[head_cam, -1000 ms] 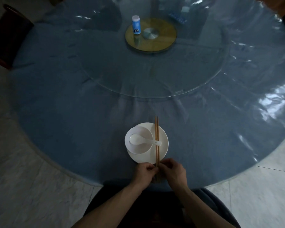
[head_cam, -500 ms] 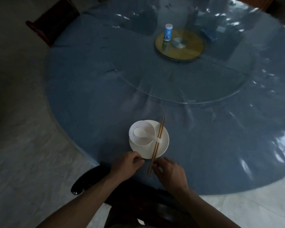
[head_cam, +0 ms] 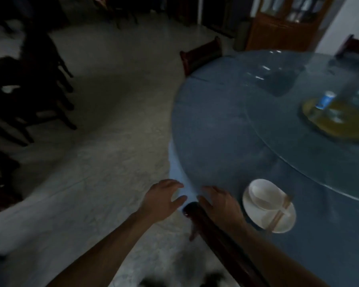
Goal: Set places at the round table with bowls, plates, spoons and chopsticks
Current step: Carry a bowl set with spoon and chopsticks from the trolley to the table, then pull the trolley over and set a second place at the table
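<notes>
One place is set near the edge of the round blue table (head_cam: 216,129): a white plate (head_cam: 282,223) carries a white bowl (head_cam: 266,194) with a white spoon (head_cam: 259,196) in it, and brown chopsticks (head_cam: 279,214) lie across the plate's right side. My left hand (head_cam: 163,198) hovers off the table's edge over the floor, fingers spread, holding nothing. My right hand (head_cam: 221,200) is at the table's rim just left of the plate, fingers apart and empty, above the top of a dark chair back (head_cam: 207,222).
A glass turntable (head_cam: 298,146) covers the table's middle, with a yellow disc (head_cam: 336,121) and a blue-and-white bottle (head_cam: 324,100) on it. Another dark chair (head_cam: 201,54) stands at the table's far left. More dark chairs (head_cam: 29,90) crowd the left. A wooden cabinet (head_cam: 282,21) stands behind.
Both hands have let go of the chopsticks and drawn left, away from the plate. My view has swung left, so the place setting now lies at the lower right.
</notes>
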A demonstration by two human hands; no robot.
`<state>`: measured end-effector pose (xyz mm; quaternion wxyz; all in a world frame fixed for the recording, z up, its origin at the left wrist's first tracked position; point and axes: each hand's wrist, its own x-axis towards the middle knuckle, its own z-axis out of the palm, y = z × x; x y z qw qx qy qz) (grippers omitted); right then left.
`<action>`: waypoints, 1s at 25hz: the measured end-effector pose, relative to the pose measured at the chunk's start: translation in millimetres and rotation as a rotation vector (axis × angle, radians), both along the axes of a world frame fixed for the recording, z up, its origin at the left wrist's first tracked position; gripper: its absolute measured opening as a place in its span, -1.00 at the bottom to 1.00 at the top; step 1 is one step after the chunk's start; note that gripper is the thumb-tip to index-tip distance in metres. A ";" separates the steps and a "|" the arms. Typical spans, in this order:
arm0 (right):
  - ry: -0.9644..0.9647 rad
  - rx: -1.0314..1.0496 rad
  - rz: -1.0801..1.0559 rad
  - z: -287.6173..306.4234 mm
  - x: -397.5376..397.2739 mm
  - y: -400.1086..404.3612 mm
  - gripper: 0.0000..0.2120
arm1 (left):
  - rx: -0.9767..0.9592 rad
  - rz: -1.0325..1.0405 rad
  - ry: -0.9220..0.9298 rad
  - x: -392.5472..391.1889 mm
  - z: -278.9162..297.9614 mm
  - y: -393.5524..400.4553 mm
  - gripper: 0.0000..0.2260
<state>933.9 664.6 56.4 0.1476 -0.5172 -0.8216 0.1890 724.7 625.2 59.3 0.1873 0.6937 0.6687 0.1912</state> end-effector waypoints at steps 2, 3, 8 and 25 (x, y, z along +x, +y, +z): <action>0.038 0.031 0.065 9.2 -54.5 -3.2 -0.67 | 0.028 0.095 0.039 -48.3 3.7 -28.5 -0.59; 0.051 0.050 0.123 11.5 -80.7 -5.9 -0.67 | 0.030 0.136 0.065 -70.0 5.5 -42.4 -0.58; 0.013 0.080 0.426 15.7 -219.1 -41.2 -0.62 | 0.026 0.356 0.109 -178.2 13.3 -122.8 -0.56; -0.158 0.033 1.272 10.0 -551.1 -169.3 -0.57 | -0.195 1.193 0.148 -375.5 -4.6 -355.6 -0.46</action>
